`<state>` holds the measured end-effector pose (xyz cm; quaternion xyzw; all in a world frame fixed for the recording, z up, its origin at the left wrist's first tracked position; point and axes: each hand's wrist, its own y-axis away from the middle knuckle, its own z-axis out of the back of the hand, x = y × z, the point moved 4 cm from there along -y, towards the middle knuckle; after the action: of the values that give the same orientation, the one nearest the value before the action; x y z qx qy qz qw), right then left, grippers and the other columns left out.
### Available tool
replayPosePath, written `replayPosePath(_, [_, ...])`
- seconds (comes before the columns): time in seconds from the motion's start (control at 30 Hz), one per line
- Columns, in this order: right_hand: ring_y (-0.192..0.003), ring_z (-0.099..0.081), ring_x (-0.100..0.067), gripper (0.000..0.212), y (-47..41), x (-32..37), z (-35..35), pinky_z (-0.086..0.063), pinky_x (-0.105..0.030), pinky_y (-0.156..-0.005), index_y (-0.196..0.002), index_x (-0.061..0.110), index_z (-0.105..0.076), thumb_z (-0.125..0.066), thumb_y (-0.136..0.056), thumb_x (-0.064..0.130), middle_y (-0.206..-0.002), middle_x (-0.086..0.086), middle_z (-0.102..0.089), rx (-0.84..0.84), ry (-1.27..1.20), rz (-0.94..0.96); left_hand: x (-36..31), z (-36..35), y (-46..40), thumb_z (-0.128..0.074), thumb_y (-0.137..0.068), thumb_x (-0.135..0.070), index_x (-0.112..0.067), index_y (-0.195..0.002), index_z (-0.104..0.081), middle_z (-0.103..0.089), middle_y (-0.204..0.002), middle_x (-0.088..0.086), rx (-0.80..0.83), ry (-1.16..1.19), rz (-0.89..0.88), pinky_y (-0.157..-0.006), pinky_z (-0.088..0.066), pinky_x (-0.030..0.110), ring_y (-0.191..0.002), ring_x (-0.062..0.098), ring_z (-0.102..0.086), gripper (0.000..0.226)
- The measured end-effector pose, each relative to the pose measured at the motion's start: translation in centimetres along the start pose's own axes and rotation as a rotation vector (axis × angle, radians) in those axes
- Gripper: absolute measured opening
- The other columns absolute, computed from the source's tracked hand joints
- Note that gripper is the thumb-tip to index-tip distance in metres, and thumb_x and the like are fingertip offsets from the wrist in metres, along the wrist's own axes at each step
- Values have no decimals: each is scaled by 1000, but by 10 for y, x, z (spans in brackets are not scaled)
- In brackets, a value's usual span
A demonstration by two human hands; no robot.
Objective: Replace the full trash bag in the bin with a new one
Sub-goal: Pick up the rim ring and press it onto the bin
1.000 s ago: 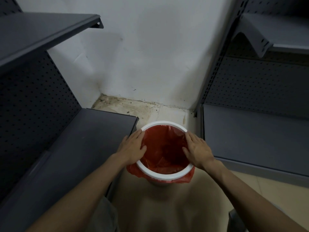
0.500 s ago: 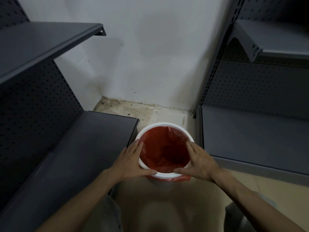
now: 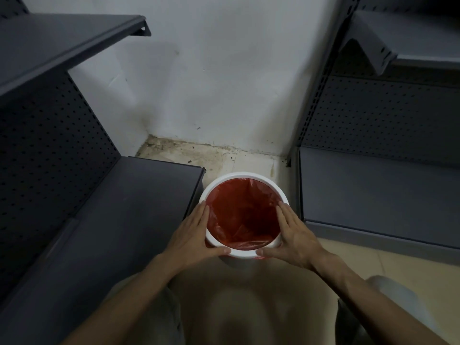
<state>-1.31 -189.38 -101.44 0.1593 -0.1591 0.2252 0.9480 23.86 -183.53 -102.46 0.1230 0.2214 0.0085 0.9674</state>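
1. Round white plastic bin (image 3: 242,176) on the pale tiled floor (image 3: 254,163), low in the centre of the view, wedged in the gap between two dark grey metal shelving units.
2. Thin red plastic trash bag (image 3: 239,210) lining the inside of the bin, crumpled toward the bottom; a sliver of red film showing under the rim at 5 o'clock.
3. Left hand (image 3: 191,235) spread flat on the rim from 9 to 7 o'clock, fingers pointing toward 12, thumb stretched along the near edge toward 6.
4. Right hand (image 3: 293,235) mirrored from 3 to 5 o'clock, thumb reaching in toward 6; thumb tips near each other, apart.
5. Both palms open and pressed on the rim, clasping the bin between them, not closed around anything.
6. Left base shelf (image 3: 112,220) with its corner just beside the bin at 10 o'clock; no visible gap there.
7. Right base shelf (image 3: 373,195) close to the rim at 3 o'clock, a narrow strip of floor between.
8. Open floor at 12 o'clock up to the white wall (image 3: 224,83), stained along the bottom edge; more free floor at 6 o'clock, between the knees.
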Motion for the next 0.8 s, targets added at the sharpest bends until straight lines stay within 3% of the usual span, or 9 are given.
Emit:
replayPosePath(0.1, [-150, 5, -20, 133, -3, 1, 5, 1, -30, -115, -153, 15, 11, -56, -62, 85, -163, -3, 7, 19, 46, 3, -3, 8, -5, -58, -65, -86, -23, -155, 14, 11, -165, 0, 29, -97, -36, -123, -4, 43, -152, 18, 3, 132])
replayPosePath(0.27, [-149, -9, -19, 127, -29, -3, 29, -11, -40, -123, -155, 20, 1, -37, -59, 95, -162, 0, -8, -5, 38, -26, -1, 31, -37, -51, -58, -95, -25, -156, 11, 8, -165, -1, 90, -148, -55, -123, -4, 50, -152, 17, 4, 135])
replayPosePath(0.47, [-149, -11, -20, 126, -64, -15, 28, -17, -45, -121, -154, 25, 2, -32, -56, 98, -163, 1, -8, 65, 67, -79, -4, 37, -77, -52, -50, -98, -22, -156, 13, 16, -164, 1, 225, -243, -98, -122, -2, 52, -151, 17, 13, 145])
replayPosePath(0.57, [-148, -15, -20, 122, -68, -19, 25, -19, -46, -121, -154, 26, 0, -31, -60, 96, -163, 1, -11, 64, 63, -67, 0, 35, -85, -54, -45, -99, -25, -156, 9, 10, -165, -2, 245, -220, -103, -122, -7, 53, -152, 18, 6, 148])
replayPosePath(0.67, [-148, -16, -20, 119, -67, -18, 23, -20, -45, -121, -155, 24, -1, -30, -63, 94, -163, 0, -12, 64, 74, -63, 5, 33, -88, -62, -44, -95, -36, -155, -4, -10, -164, -8, 181, -93, -129, -119, -24, 50, -150, 16, -13, 138])
replayPosePath(0.8, [-149, -13, -21, 122, -65, -17, 23, -16, -44, -122, -155, 22, 1, -25, -61, 96, -163, -1, -8, 64, 104, -72, -1, 36, -82, -64, -48, -91, -30, -156, -5, -5, -164, -6, 199, -77, -114, -121, -21, 49, -151, 16, -9, 137])
